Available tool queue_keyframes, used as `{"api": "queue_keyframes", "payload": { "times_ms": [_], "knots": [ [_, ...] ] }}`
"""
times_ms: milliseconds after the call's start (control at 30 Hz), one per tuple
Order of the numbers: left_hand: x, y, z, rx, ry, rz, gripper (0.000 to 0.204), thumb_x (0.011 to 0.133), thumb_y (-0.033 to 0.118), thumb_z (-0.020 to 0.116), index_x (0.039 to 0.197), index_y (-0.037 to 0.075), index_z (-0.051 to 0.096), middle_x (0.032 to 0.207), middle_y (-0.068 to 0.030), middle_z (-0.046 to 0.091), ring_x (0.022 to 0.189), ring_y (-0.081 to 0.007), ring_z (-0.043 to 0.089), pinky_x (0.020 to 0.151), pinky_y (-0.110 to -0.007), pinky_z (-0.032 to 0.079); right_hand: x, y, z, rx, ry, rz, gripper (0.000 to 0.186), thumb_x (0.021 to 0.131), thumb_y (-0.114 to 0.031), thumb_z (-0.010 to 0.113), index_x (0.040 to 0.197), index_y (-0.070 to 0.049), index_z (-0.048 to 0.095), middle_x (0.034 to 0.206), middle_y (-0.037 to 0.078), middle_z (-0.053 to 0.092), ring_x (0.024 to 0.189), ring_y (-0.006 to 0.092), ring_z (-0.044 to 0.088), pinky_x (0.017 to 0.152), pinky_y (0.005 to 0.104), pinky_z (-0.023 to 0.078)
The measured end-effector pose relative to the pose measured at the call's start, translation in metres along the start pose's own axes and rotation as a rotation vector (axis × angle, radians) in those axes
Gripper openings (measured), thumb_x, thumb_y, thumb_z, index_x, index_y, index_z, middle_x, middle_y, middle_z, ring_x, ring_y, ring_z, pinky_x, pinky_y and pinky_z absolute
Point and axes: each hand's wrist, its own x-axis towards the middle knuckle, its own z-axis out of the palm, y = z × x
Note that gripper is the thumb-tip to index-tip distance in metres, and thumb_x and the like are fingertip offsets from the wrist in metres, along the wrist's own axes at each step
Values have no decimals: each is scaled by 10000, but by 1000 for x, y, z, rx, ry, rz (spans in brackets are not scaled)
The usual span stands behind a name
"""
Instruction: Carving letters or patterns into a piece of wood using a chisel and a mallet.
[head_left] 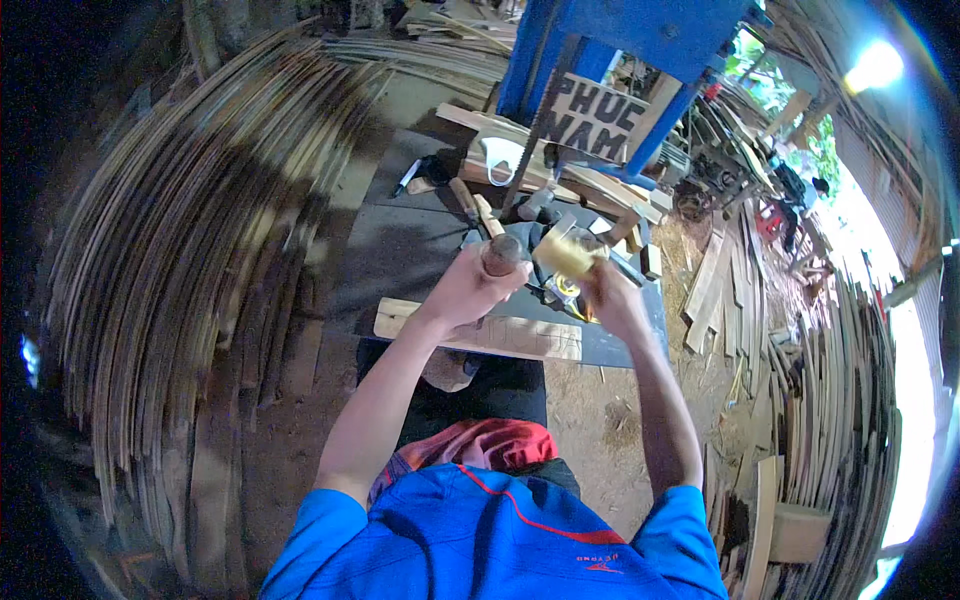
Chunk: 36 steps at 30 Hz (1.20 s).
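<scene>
My left hand [462,292] is closed round an upright wooden-handled chisel [502,255]; the handle's round end faces up and the blade is hidden below the fist. To its right, my right hand [612,295] grips a pale wooden mallet [567,253], smeared by motion and raised beside the chisel. Under my left hand lies a long light wooden board [480,332] along the table's near edge, with carved or drawn marks on its right half. A yellow tape measure [562,288] lies beyond the board, near my right hand.
The dark worktable [390,245] holds several tools and wood pieces. A blue machine [640,40] with a tall blade and a lettered sign [590,115] stands at its far side. Long stacked wood strips [200,230] fill the left; more timber [830,400] leans at right.
</scene>
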Motion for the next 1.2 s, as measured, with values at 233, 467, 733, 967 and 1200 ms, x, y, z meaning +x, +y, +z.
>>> {"api": "queue_keyframes", "payload": {
  "times_ms": [233,467,733,967,1200],
  "knots": [
    [1,0,3,-7,-27,-62,234,928,239,663,802,63,575,635,44,506,591,-51,453,543,-251,377,-57,-129,-118,589,588,-405,363,969,-375,590,1089,-39,521,811,117,683,680,239,685,608,360,532],
    [1,-4,5,-35,-71,72,233,930,201,653,756,72,569,601,74,445,589,-31,413,527,-255,334,-75,-171,-142,-113,214,-421,447,840,-370,749,1090,-56,552,848,156,685,674,238,686,586,368,523],
    [-1,0,3,4,-26,9,256,928,224,653,755,47,588,624,55,504,603,-41,417,542,-262,347,-77,-153,-115,7,91,-343,354,895,-269,700,1111,-26,559,849,121,671,724,155,654,597,313,504],
    [-29,14,0,35,28,-61,229,897,201,694,770,41,592,652,53,510,627,-37,427,555,-268,357,-78,-56,-56,568,288,-152,376,936,-253,660,1193,1,556,907,79,654,724,109,599,638,253,482],
    [-131,-4,-28,-573,549,395,98,792,144,505,715,130,445,501,2,370,418,-127,326,453,-303,347,-121,40,94,502,171,176,372,911,-334,685,979,13,569,721,80,634,616,107,578,523,287,456]
  ]
}}
